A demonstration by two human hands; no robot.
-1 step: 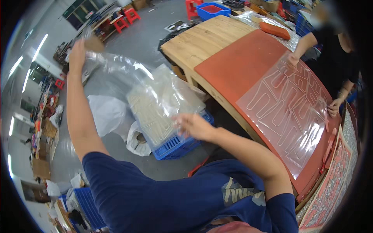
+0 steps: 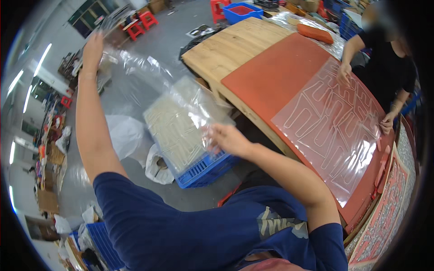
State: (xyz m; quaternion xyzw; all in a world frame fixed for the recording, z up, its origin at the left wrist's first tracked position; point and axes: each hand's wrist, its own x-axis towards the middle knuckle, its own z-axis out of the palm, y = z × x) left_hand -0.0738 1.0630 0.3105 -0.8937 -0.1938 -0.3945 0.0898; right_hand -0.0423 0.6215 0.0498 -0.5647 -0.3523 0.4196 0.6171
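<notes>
My left hand (image 2: 92,47) is raised high at the upper left, pinching one end of a thin clear plastic sheet (image 2: 149,77). At the centre, my right hand (image 2: 228,137) grips the sheet's lower edge. The sheet hangs stretched between both hands, above a blue crate (image 2: 203,169) on the floor. In the crate lies a stack of pale patterned sheets (image 2: 174,131) under plastic. To the right, another clear sheet with outlined shapes (image 2: 334,126) lies on a red mat (image 2: 271,72).
The red mat covers a wooden table (image 2: 230,45). Another person at the far side presses both hands (image 2: 346,72) on the flat sheet. White bags (image 2: 124,133) lie on the floor beside the crate. A patterned board (image 2: 389,212) leans at the right edge; red stools (image 2: 140,22) stand far back.
</notes>
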